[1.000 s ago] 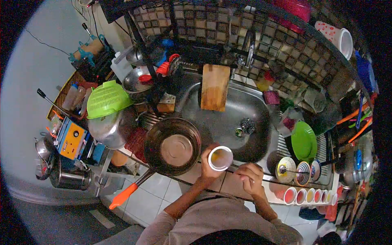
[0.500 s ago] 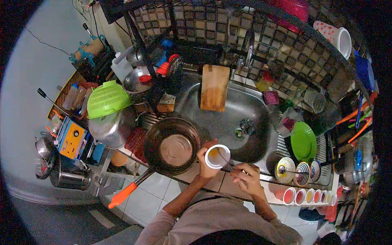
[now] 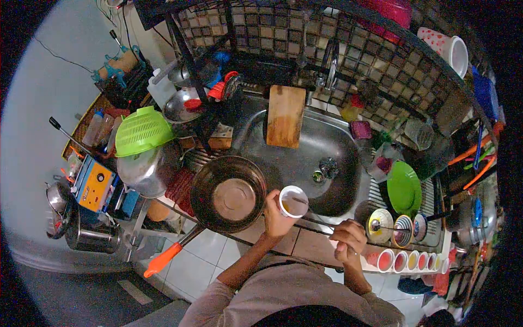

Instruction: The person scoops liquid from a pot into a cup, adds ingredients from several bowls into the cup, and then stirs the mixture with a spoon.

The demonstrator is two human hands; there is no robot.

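Note:
My left hand (image 3: 279,218) is wrapped round a small white cup (image 3: 282,203) and holds it over the sink's front edge, its mouth facing up at me. A yellowish-orange layer shows inside the cup. My right hand (image 3: 348,238) is closed on the handle of a thin metal spoon (image 3: 318,222), which points left toward the cup. The spoon's far end overlaps the cup's lower right side. Left of my left hand sits a large dark frying pan (image 3: 234,199) with an orange handle.
A wooden cutting board (image 3: 286,116) leans in the steel sink (image 3: 338,141). Right of it are a green plate (image 3: 404,188), striped bowls (image 3: 403,230) and a row of small cups (image 3: 400,261) with coloured contents along the counter edge. A green colander (image 3: 143,132) stands at left.
My right hand has moved right, away from the cup, drawing the spoon with it. My left hand and the cup have shifted slightly, the cup turning a little to the right.

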